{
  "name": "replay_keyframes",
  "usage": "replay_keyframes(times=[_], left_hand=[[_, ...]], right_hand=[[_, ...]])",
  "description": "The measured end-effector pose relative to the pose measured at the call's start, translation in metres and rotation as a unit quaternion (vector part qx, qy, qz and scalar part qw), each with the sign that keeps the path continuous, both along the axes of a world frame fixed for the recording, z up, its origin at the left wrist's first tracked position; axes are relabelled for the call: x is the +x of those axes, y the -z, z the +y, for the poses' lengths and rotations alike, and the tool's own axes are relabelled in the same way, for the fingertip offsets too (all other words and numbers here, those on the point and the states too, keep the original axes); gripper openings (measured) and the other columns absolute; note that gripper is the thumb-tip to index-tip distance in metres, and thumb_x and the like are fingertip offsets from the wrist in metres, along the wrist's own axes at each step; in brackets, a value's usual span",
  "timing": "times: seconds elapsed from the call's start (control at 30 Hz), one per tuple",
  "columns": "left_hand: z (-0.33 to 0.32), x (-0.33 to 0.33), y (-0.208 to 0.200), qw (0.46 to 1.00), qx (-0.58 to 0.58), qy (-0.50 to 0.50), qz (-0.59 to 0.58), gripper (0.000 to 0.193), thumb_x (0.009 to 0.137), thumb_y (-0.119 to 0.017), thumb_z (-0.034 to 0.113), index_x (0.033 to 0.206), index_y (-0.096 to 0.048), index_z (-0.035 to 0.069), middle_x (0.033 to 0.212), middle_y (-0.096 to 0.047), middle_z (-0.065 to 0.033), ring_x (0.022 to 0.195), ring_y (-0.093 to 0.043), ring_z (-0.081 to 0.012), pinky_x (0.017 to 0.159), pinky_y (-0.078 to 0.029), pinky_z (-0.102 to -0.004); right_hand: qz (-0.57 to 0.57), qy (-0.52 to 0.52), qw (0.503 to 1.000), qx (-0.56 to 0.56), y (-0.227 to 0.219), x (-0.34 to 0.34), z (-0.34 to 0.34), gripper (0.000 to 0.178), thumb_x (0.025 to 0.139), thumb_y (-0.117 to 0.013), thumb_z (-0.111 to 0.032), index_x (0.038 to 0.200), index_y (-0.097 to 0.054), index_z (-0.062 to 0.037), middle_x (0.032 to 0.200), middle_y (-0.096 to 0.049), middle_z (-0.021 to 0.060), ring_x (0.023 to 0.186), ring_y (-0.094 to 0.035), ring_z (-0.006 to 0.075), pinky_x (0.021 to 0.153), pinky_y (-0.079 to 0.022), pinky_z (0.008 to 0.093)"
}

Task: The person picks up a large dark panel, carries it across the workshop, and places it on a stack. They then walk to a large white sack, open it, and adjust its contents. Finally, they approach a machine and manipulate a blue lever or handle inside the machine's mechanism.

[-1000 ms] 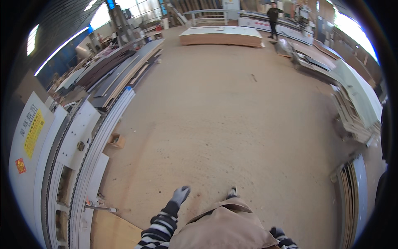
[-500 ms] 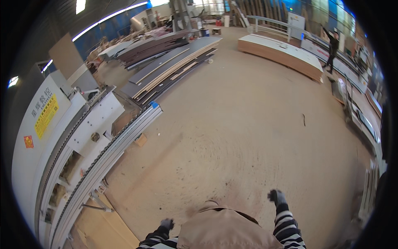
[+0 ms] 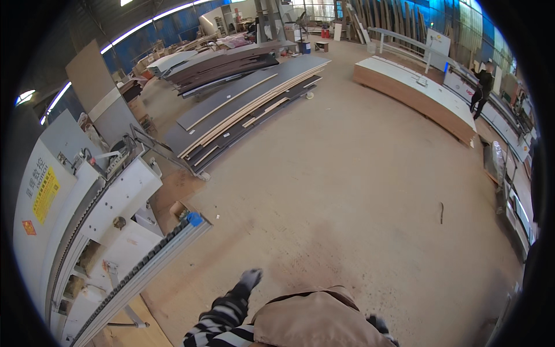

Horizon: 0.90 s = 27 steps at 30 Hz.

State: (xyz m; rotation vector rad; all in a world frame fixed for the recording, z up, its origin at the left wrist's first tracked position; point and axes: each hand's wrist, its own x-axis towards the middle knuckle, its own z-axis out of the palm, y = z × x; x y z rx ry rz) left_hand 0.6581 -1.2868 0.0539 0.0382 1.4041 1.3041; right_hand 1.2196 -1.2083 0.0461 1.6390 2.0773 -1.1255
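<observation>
The left hand (image 3: 251, 278), grey-gloved in look, hangs over the tan floor (image 3: 324, 173) at the lower centre of the frame, below a black-and-white striped sleeve (image 3: 217, 321); it is blurred, so I cannot tell whether its fingers are curled or spread; the right hand (image 3: 378, 324) shows as a dark shape at the lower edge, just beside the brown garment (image 3: 312, 321) and partly hidden, its grip likewise impossible to tell. The thing nearest the left hand, apart from the clothing, is the long metal rail (image 3: 167, 248) at lower left, its blue end cap (image 3: 195, 218) pointing toward the middle; the rail runs along a white machine (image 3: 130, 191) with a yellow label (image 3: 46, 195); a small cardboard box (image 3: 179, 209) sits just behind the cap. Dark boards (image 3: 231, 107) lie stacked at upper left; a white-topped panel stack (image 3: 404, 95) lies at upper right, near a dark-clothed person (image 3: 484, 87).
</observation>
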Motion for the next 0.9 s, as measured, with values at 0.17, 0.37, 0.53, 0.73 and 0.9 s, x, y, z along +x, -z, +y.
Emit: replay_keyframes(times=[0.17, 0.37, 0.53, 0.73, 0.9], left_hand=[[0.263, 0.020, -0.061, 0.886, 0.056, 0.246, 0.388, 0.032, 0.086, -0.058, 0.031, 0.105, -0.063, 0.006, 0.089, -0.067, -0.0068, 0.077, -0.063, -0.0193, 0.065, -0.048, -0.0286], [0.373, 0.014, -0.029, 0.811, -0.011, 0.350, 0.468, 0.035, 0.084, -0.056, 0.037, 0.101, -0.064, 0.007, 0.095, -0.065, -0.0151, 0.089, -0.062, -0.0306, 0.078, -0.048, -0.0372], [0.308, -0.019, 0.044, 0.630, -0.075, 0.482, 0.605, 0.017, 0.079, -0.056, 0.025, 0.077, -0.062, 0.009, 0.068, -0.062, -0.0098, 0.059, -0.059, -0.0246, 0.054, -0.046, -0.0347], [0.241, -0.032, 0.099, 0.668, -0.213, 0.542, 0.463, 0.021, 0.070, -0.062, 0.031, 0.072, -0.060, 0.010, 0.068, -0.061, -0.0174, 0.069, -0.061, -0.0374, 0.059, -0.048, -0.0472], [0.401, -0.147, 0.099, 0.642, -0.280, 0.532, 0.476, 0.016, 0.072, -0.062, 0.025, 0.080, -0.067, 0.012, 0.085, -0.066, -0.0169, 0.080, -0.065, -0.0311, 0.063, -0.050, -0.0453]], right_hand=[[-0.107, -0.080, 0.991, 0.002, 0.009, -0.002, 0.100, 0.023, 0.083, -0.053, -0.029, 0.092, -0.062, -0.0093, 0.080, -0.066, 0.0105, 0.074, -0.063, 0.0276, 0.060, -0.049, 0.0388], [-0.153, -0.105, 0.982, 0.044, -0.008, -0.037, 0.313, 0.022, 0.082, -0.053, -0.030, 0.095, -0.063, -0.0150, 0.085, -0.067, 0.0082, 0.079, -0.062, 0.0271, 0.067, -0.049, 0.0395], [0.295, 0.235, 0.917, -0.130, -0.015, -0.099, 0.557, 0.014, 0.082, -0.055, -0.021, 0.077, -0.056, -0.0075, 0.067, -0.060, 0.0106, 0.055, -0.059, 0.0226, 0.050, -0.048, 0.0343], [0.388, 0.301, 0.862, -0.124, -0.034, -0.243, 0.815, 0.030, 0.087, -0.052, -0.023, 0.106, -0.058, 0.0002, 0.089, -0.066, 0.0163, 0.073, -0.066, 0.0275, 0.059, -0.052, 0.0334], [0.375, 0.330, 0.840, -0.213, -0.015, -0.276, 0.865, 0.028, 0.087, -0.051, -0.021, 0.103, -0.059, 0.0011, 0.087, -0.067, 0.0183, 0.069, -0.066, 0.0288, 0.055, -0.051, 0.0351]])
